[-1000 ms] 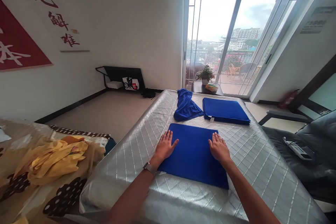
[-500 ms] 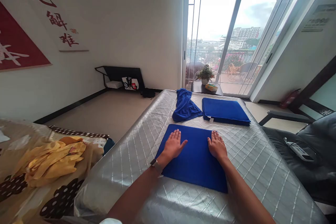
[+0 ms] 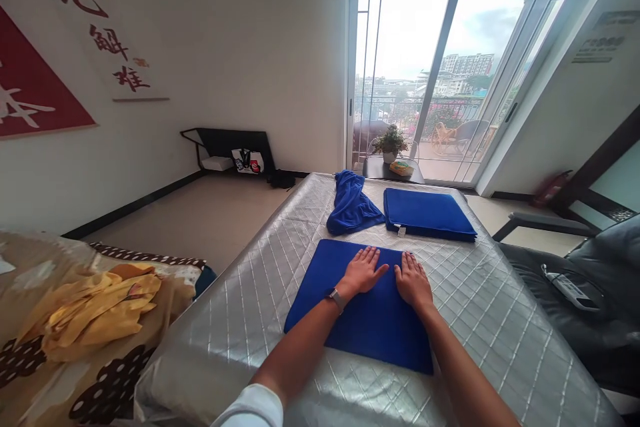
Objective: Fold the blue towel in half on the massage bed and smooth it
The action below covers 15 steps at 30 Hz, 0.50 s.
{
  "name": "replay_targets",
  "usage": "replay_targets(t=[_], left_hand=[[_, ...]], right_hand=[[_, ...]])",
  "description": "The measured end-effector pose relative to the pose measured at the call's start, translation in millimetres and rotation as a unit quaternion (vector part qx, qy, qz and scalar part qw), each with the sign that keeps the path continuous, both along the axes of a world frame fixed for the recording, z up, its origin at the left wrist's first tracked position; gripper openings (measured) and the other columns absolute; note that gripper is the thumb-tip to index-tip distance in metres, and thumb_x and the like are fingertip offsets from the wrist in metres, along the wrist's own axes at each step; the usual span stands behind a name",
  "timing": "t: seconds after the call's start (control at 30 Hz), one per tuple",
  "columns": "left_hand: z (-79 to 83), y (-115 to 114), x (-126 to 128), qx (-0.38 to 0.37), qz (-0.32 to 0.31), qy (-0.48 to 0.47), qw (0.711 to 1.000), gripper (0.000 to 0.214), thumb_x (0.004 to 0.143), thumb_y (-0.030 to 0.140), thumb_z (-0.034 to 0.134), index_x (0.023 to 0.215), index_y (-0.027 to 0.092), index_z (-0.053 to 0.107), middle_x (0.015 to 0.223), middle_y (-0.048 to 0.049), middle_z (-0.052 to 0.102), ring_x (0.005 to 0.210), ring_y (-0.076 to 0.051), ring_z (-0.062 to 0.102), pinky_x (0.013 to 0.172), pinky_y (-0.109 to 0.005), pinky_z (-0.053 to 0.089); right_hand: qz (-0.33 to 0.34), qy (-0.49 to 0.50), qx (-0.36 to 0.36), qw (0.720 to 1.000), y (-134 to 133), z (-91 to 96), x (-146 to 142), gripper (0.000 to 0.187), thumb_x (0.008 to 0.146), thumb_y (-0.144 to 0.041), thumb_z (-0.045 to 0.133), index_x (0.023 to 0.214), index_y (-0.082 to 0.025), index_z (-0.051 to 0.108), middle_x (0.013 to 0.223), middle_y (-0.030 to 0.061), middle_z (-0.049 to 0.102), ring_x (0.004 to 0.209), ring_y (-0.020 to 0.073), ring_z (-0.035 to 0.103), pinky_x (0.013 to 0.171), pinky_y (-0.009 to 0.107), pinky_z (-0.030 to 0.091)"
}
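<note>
A folded blue towel (image 3: pixel 313 293) lies flat on a silver quilted cover (image 3: pixel 240 293) in front of me. My left hand (image 3: pixel 364 269) rests palm down on its middle, fingers stretched out. Along the towel's right edge lies my right hand (image 3: pixel 413 277), also flat with its fingers extended. The thumbs point toward each other, a small gap between them. Beyond the hands sits a neat stack of folded blue towels (image 3: pixel 427 212) with a white tag at its near edge. To the left of that stack lies a crumpled blue towel (image 3: pixel 353 205).
Yellow cloths (image 3: pixel 103 307) are heaped on a patterned bedspread at left. A black armchair (image 3: pixel 595 280) with a white power strip (image 3: pixel 569 287) stands at right. Past the far edge, a small table holds a potted plant (image 3: pixel 390 143) before the glass doors.
My left hand has slid right across the towel, closer to my right hand, which has stayed at the right edge. The left edge of the towel shows more now.
</note>
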State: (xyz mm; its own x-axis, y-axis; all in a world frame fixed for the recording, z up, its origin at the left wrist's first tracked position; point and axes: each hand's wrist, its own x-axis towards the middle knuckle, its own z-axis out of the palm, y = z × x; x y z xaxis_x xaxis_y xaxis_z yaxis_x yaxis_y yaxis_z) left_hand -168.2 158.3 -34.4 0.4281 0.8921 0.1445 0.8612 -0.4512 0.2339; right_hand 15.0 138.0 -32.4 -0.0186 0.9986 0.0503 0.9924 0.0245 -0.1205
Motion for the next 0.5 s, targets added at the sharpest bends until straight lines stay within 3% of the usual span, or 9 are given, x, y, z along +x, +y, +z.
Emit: replay_targets(t=[0.13,0.23,0.33,0.5], left_hand=[[-3.5,7.7,-81.2,-0.022,0.097,0.032,0.995,0.079,0.102,0.063,0.010,0.157,0.011,0.032,0.165,-0.0136,0.027,0.154,-0.025,0.021,0.126,-0.045,0.018],[-5.6,9.5,-123.3,-0.023,0.155,0.042,0.987,0.078,0.103,0.063,0.013,0.158,0.011,0.029,0.165,-0.0143,0.026,0.153,-0.027,0.021,0.125,-0.046,0.019],[-6.0,7.4,-136.2,-0.014,0.165,0.038,0.986,0.080,0.102,0.064,0.013,0.158,0.010,0.029,0.165,-0.0147,0.026,0.153,-0.027,0.021,0.125,-0.045,0.020],[-2.9,4.6,-129.9,-0.013,0.165,0.035,0.986,0.079,0.101,0.065,0.015,0.158,0.012,0.029,0.165,-0.0138,0.027,0.153,-0.027,0.021,0.124,-0.045,0.021]], right_hand=[[-0.005,0.006,-0.003,1.000,0.9,-0.6,-0.8,0.065,0.103,-0.039,0.018,0.159,-0.005,0.026,0.167,0.0102,0.023,0.154,0.0198,0.016,0.124,0.036,0.010],[-0.005,-0.004,-0.004,1.000,1.5,-2.2,-0.3,0.066,0.103,-0.040,0.018,0.158,-0.005,0.026,0.167,0.0101,0.023,0.154,0.0196,0.016,0.124,0.035,0.010],[-0.004,-0.021,-0.006,1.000,2.9,-2.4,-0.3,0.066,0.103,-0.039,0.018,0.158,-0.004,0.026,0.166,0.0114,0.023,0.154,0.0204,0.017,0.124,0.035,0.010],[0.005,-0.055,-0.019,0.998,8.0,4.5,-1.7,0.066,0.102,-0.036,0.021,0.157,-0.001,0.027,0.166,0.0143,0.024,0.154,0.0241,0.017,0.124,0.040,0.009]])
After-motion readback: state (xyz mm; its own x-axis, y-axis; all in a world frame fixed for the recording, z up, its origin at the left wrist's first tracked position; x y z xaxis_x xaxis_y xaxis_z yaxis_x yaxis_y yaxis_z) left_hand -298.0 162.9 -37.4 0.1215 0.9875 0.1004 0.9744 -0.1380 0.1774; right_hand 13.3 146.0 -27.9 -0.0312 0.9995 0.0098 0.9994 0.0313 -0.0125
